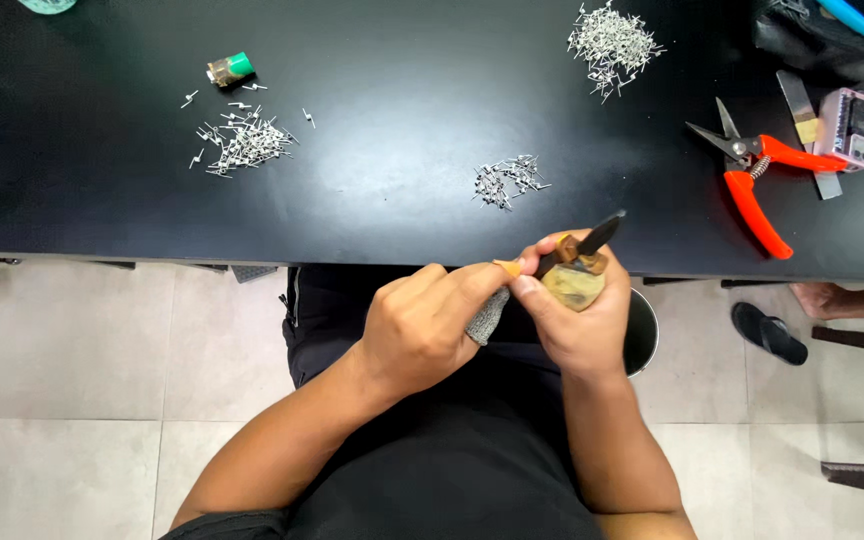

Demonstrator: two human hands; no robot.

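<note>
Fig.: both hands at the black table (402, 215) edge, w/ small tool.
Right hand (577, 320) closed on brass-and-black tool (580, 250); left hand (422, 325) pinches grey piece (487, 318); metal pins (507, 182) nearby.

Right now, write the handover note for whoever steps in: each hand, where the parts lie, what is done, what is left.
Right hand: grips a small tool with a dark tip and a yellowish lump.
Left hand: pinches at the tool; grey knurled handle between both hands.
On the black table: three piles of small metal pins, left, middle, far right. Orange-handled snips lie unused.
Done and left: cannot tell which piles are finished.
</note>
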